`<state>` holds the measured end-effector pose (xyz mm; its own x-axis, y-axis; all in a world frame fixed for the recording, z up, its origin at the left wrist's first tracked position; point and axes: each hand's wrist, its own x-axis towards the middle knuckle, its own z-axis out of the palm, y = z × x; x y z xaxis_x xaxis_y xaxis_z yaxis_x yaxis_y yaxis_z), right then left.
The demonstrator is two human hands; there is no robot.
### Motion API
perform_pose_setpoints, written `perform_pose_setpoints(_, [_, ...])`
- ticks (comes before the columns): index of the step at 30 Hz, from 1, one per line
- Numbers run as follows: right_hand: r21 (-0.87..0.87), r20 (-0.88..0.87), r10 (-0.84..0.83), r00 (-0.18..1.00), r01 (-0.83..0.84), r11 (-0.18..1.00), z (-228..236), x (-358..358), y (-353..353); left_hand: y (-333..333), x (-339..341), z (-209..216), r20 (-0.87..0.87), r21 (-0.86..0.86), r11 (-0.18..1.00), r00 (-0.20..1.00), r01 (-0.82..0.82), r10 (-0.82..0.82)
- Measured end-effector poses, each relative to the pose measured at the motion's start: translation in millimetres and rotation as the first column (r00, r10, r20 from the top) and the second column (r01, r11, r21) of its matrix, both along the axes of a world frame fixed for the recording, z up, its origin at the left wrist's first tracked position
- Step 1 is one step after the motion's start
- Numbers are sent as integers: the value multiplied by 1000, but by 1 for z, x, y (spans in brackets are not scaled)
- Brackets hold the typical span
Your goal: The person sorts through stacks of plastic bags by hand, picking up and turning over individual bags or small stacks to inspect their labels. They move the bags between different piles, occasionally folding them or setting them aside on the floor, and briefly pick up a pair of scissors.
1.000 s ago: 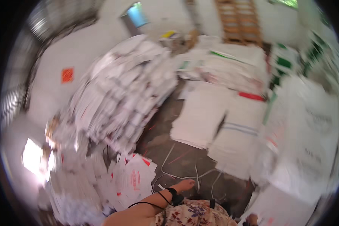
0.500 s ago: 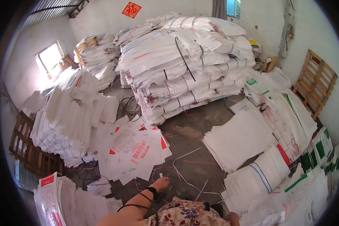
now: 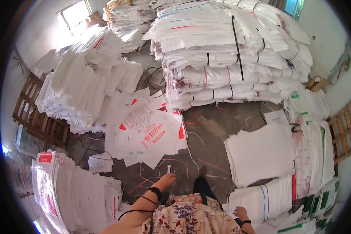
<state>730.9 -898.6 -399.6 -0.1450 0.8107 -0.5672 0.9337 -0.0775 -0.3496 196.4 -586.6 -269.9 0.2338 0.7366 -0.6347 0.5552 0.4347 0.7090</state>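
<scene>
My left hand [image 3: 167, 181] is out in front over the dark floor, closed, with a small white strip [image 3: 169, 169] sticking up from its fingers. Past it on the floor lies a loose spread of white woven sacks [image 3: 144, 132], some printed in red. Low at my right side hangs my right hand [image 3: 241, 213], holding nothing, its fingers partly spread. Closest to that hand is a folded sack bundle [image 3: 245, 197] tied with blue cord. Black bands circle both wrists.
A tall pile of strapped sack bales [image 3: 222, 58] stands at the back. Sack stacks rise at left [image 3: 72, 85] and near left [image 3: 82, 187]. At right lies a flat sack stack [image 3: 261, 154]. Wooden pallets [image 3: 37, 113] lean by the walls. Loose straps [image 3: 193, 152] litter the floor.
My view has tilted down and the scene has shifted. A dark-clad leg and shoe now show ahead of me. My right hand has come further into view; the white strip stays with my left.
</scene>
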Motion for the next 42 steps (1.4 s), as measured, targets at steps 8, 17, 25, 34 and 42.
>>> perform_pose_setpoints(8, [-61, -13, 278, 960, -278, 959, -36, 65, 132, 18, -58, -9, -188, -71, 945, 935, -320, 302])
perform_pose_setpoints(17, [200, -262, -330, 907, 386, 901, 86, 10, 523, 86, -55, -21, 16, 32, 857, 858, -514, 514])
perform_pose_setpoints(25, [602, -288, 197, 937, 17, 798, 312, -183, 657, 314, -44, 79, 24, 599, 737, 927, -312, 374])
perform_pose_setpoints(34, [807, -142, 376, 916, -113, 580, 434, -197, 751, 464, -3, 251, 212, 839, 442, 938, -318, 274])
perform_pose_setpoints(42, [901, 63, 516, 854, -271, 338, 561, -189, 923, 552, 39, 382, 4, 999, -37, 976, 4, 216])
